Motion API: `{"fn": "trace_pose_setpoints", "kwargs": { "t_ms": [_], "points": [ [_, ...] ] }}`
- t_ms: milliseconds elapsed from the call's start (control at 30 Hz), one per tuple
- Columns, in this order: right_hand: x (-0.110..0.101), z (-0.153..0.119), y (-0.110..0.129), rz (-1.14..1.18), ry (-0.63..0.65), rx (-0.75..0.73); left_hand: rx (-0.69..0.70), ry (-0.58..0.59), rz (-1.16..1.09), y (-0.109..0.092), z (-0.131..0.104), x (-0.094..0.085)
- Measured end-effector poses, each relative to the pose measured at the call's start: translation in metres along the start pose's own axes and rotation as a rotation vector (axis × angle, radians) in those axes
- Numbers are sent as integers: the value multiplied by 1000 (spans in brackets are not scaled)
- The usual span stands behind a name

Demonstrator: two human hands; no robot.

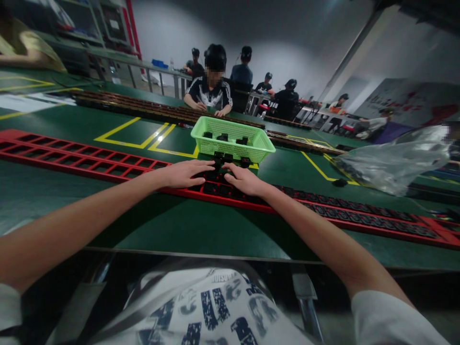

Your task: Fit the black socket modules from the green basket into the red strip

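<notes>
A long red frame (89, 164) with two rows of slots lies across the green table. Black parts (345, 214) fill its slots to the right of my hands, while slots at the left are bare. My left hand (185, 173) rests over the middle of the frame, fingers spread, with nothing visible in it. Close beside it, my right hand (244, 179) reaches over black parts in the frame, thumb and fingers apart. A light green basket (233, 148) stands just behind the frame and holds a few black parts. More black pieces sit between the basket and my fingertips.
Long dark strips (151, 106) lie farther back on the table (172, 225). A clear plastic bag (391, 160) of dark parts is at the right, with a loose black piece (339, 182) near it. A person (212, 91) works across the table; others sit farther away.
</notes>
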State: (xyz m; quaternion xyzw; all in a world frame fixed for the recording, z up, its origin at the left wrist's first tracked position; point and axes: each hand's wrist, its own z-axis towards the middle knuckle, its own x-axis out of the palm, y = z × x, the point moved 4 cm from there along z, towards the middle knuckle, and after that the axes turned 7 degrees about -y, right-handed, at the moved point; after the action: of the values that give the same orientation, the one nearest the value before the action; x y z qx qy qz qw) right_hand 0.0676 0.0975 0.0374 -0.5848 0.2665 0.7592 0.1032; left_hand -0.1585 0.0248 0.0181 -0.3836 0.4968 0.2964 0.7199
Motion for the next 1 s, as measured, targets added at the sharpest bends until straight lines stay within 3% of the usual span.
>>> {"fn": "trace_pose_setpoints", "kwargs": {
  "t_ms": [600,1000],
  "points": [
    [0,0,7,-110,-10,-29,-87,-106,141,4,2,-5],
    [1,2,9,-128,-10,-44,-160,-73,121,13,1,-1]
  ]
}}
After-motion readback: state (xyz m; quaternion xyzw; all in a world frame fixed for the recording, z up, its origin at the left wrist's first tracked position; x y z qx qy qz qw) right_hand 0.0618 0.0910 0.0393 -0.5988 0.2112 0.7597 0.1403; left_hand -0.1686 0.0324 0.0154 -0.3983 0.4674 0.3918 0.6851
